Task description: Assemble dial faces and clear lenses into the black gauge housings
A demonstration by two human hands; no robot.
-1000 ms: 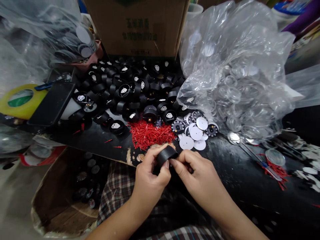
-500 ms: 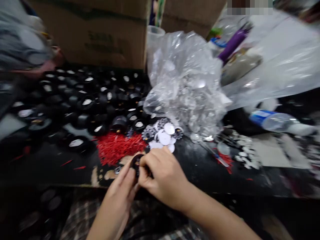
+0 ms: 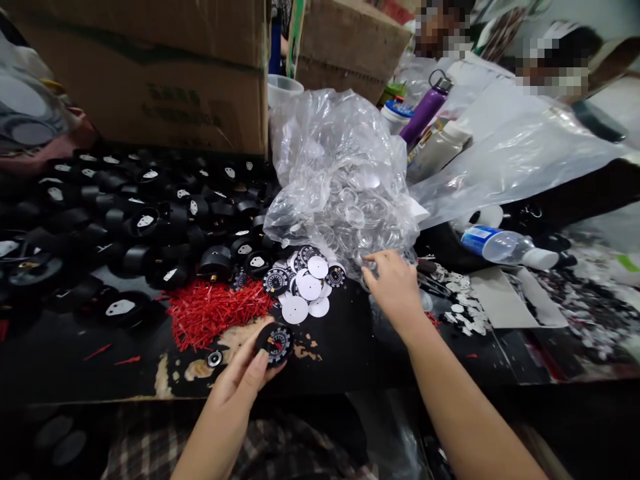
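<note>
My left hand (image 3: 241,380) grips a small round black gauge (image 3: 274,343) with a printed dial and a red needle, held just above the near edge of the black table (image 3: 350,347). My right hand (image 3: 393,288) reaches forward with fingers apart and touches the lower edge of a clear plastic bag (image 3: 340,180) full of round clear lenses. Between the hands lie several round white and printed dial discs (image 3: 305,287). A heap of red needles (image 3: 215,310) sits left of the discs.
Many black gauge housings (image 3: 150,220) cover the left of the table. Cardboard boxes (image 3: 150,73) stand at the back. A purple flask (image 3: 425,110), a lying water bottle (image 3: 505,245) and plastic sheeting (image 3: 510,160) are at the right. Two other people sit at the far right.
My right hand has let go of the black gauge and moved forward to the bag of lenses. My left hand keeps the gauge, dial now facing up. The view swung right.
</note>
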